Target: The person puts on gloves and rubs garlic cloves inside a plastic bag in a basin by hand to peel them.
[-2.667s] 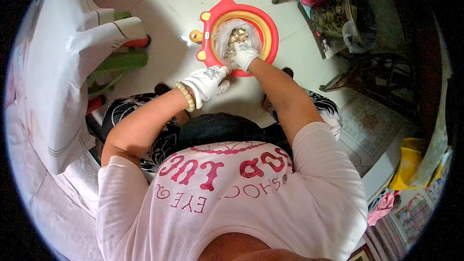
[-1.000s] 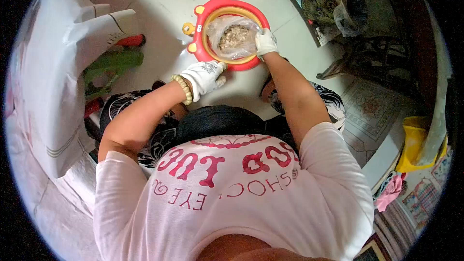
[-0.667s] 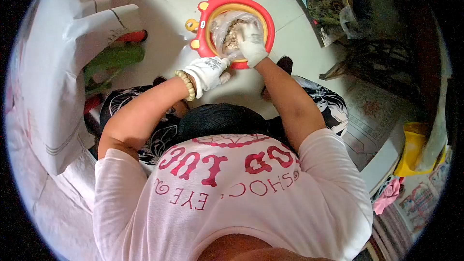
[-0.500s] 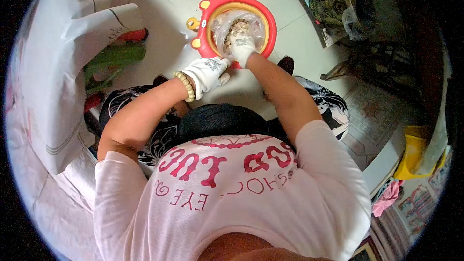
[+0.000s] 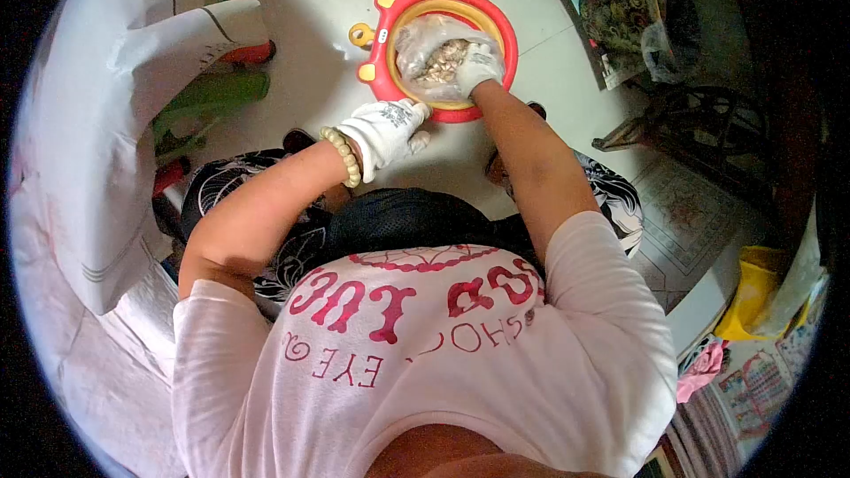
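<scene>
Bag [image 5: 413, 46], clear plastic, inside the red basin [image 5: 510, 46], mouth open upward. Small pale pieces [image 5: 441, 64] heaped within, mostly between the middle and the right edge of the basin. Plastic crumpled toward the left edge, inside the yellow inner ring of the rim.

Right hand [image 5: 479, 68], white-gloved, in over the right part of the bag, beside the pieces, wrist across the near right edge. Fingers close together, pointing away from the body; tips and any grip on plastic or pieces too small to tell.

Left hand [image 5: 388, 134], white-gloved, bead bracelet [image 5: 342, 157] at the wrist, at the near left edge of the basin. Fingers bent, tips at the rim, thumb a narrow gap below; cannot tell grip from light rest. Right hand well inside the rim, left hand mostly outside.

Basin on floor [image 5: 305, 62], ahead of the body and between the feet. Yellow ring [image 5: 361, 34] out past its left edge. Room for moving: broad strip of tile from left edge to white cloth [image 5: 181, 49] and green stool [image 5: 212, 102]; another, past the right edge, to dark rack [image 5: 708, 137] and clear sack [image 5: 660, 51]. Near edge closest to the knees, tile between.
</scene>
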Action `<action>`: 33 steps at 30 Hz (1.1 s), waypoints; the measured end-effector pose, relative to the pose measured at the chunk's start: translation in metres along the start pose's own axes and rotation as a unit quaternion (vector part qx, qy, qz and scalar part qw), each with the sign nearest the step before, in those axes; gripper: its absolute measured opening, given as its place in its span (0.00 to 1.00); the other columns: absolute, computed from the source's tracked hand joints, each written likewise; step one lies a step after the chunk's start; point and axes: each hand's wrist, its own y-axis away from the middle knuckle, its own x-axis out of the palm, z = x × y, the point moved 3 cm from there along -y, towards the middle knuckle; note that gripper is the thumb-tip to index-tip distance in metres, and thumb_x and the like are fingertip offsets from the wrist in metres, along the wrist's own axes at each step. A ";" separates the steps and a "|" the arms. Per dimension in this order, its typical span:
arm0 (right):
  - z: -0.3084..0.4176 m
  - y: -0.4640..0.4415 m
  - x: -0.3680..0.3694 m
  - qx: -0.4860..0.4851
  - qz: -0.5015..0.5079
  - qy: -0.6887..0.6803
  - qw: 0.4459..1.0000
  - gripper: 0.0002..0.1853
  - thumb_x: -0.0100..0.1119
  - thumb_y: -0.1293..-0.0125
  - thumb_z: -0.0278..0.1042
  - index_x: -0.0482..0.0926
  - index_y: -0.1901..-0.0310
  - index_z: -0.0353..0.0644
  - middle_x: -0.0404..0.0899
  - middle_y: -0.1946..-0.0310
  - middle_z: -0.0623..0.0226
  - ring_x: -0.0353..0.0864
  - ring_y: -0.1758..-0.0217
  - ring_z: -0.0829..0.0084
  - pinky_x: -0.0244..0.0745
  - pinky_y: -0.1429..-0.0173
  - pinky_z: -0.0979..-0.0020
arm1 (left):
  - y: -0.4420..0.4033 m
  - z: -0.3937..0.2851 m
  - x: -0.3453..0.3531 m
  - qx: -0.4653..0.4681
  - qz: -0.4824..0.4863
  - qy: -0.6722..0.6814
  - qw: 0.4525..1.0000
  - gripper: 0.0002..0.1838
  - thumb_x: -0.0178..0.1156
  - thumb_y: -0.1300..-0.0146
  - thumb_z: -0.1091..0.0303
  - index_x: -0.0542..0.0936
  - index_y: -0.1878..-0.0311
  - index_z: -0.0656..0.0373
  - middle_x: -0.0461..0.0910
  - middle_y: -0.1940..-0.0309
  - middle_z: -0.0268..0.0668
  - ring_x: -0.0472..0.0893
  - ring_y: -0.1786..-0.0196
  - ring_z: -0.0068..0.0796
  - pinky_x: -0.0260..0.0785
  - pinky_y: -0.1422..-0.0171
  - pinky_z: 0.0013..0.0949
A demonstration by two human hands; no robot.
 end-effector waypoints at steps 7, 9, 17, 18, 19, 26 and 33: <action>0.004 -0.013 0.007 -0.088 0.014 -0.076 0.993 0.25 0.52 0.44 0.41 0.69 0.44 0.44 0.63 0.41 0.49 0.61 0.36 0.55 0.54 0.32 0.61 | 0.001 0.000 0.003 0.005 0.001 -0.005 1.000 0.25 0.50 0.39 0.53 0.67 0.45 0.62 0.74 0.55 0.54 0.76 0.53 0.51 0.67 0.49 0.44; 0.016 -0.007 0.001 -0.114 0.047 -0.049 0.991 0.23 0.52 0.43 0.41 0.71 0.45 0.45 0.65 0.42 0.49 0.61 0.36 0.56 0.54 0.32 0.61 | 0.003 -0.002 -0.002 0.040 -0.090 0.000 0.995 0.16 0.53 0.41 0.58 0.71 0.58 0.62 0.76 0.67 0.50 0.77 0.62 0.50 0.69 0.58 0.46; 0.013 0.025 -0.048 -0.204 0.131 -0.059 0.968 0.20 0.50 0.43 0.37 0.73 0.48 0.45 0.70 0.46 0.50 0.68 0.41 0.55 0.59 0.35 0.61 | -0.001 0.003 -0.001 -0.004 0.008 -0.015 1.000 0.25 0.50 0.38 0.53 0.66 0.43 0.61 0.73 0.53 0.54 0.75 0.52 0.50 0.67 0.47 0.44; 0.006 0.022 -0.036 -0.204 0.132 -0.058 0.968 0.20 0.50 0.43 0.37 0.73 0.48 0.45 0.70 0.46 0.50 0.68 0.41 0.55 0.59 0.35 0.61 | -0.001 0.003 -0.001 -0.004 0.002 -0.020 1.000 0.26 0.49 0.38 0.53 0.66 0.43 0.61 0.73 0.52 0.54 0.75 0.52 0.50 0.67 0.47 0.44; -0.004 0.015 -0.018 -0.181 0.130 -0.073 0.972 0.20 0.51 0.43 0.36 0.73 0.48 0.45 0.70 0.47 0.50 0.68 0.41 0.55 0.59 0.36 0.61 | -0.001 0.004 -0.001 -0.003 0.003 -0.019 1.000 0.26 0.49 0.38 0.53 0.66 0.43 0.61 0.73 0.52 0.54 0.75 0.52 0.50 0.67 0.47 0.44; -0.018 0.010 -0.018 -0.113 0.086 -0.143 0.980 0.18 0.49 0.41 0.36 0.72 0.49 0.43 0.69 0.46 0.50 0.67 0.41 0.55 0.59 0.36 0.61 | -0.002 0.008 0.003 -0.005 0.006 -0.009 1.000 0.26 0.50 0.38 0.53 0.66 0.43 0.60 0.73 0.52 0.54 0.75 0.51 0.50 0.66 0.47 0.43; -0.028 -0.009 -0.005 -0.081 0.111 -0.211 0.968 0.39 0.62 0.52 0.48 0.60 0.38 0.43 0.62 0.39 0.53 0.62 0.36 0.57 0.56 0.32 0.65 | -0.001 0.008 0.005 0.038 -0.091 -0.007 0.995 0.16 0.55 0.42 0.59 0.70 0.59 0.62 0.77 0.68 0.52 0.77 0.61 0.51 0.69 0.57 0.46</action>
